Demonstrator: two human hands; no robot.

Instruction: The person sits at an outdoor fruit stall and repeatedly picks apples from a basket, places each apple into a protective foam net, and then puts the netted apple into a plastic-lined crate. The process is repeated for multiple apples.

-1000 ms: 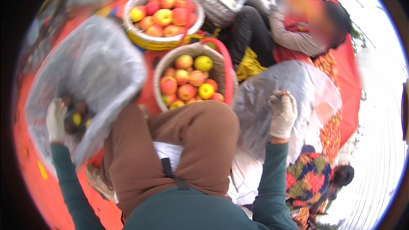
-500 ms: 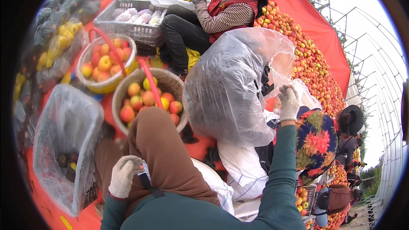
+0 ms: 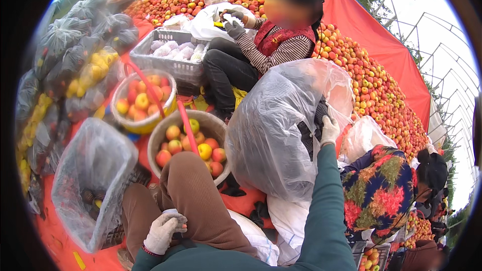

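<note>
My right hand (image 3: 329, 129), in a white glove, is raised and grips the rim of a large clear plastic bag (image 3: 281, 125) that stands puffed up at my right. My left hand (image 3: 163, 231), also gloved, rests low against my brown trouser leg (image 3: 196, 206), fingers curled; what it holds, if anything, is hidden. Between my knee and the bag sits a grey basket (image 3: 165, 130) with red handles, full of red and yellow apples.
A yellow basket of apples (image 3: 143, 101) and a grey crate (image 3: 173, 55) of wrapped fruit lie behind. A crate lined with clear plastic (image 3: 90, 180) stands at my left. A seated person (image 3: 261, 50) in gloves works opposite. A big apple heap (image 3: 376, 90) covers the red tarp.
My view has swung right and upward. My right hand has lifted the clear bag higher and opened it out. My left hand left the lined crate and dropped to my leg.
</note>
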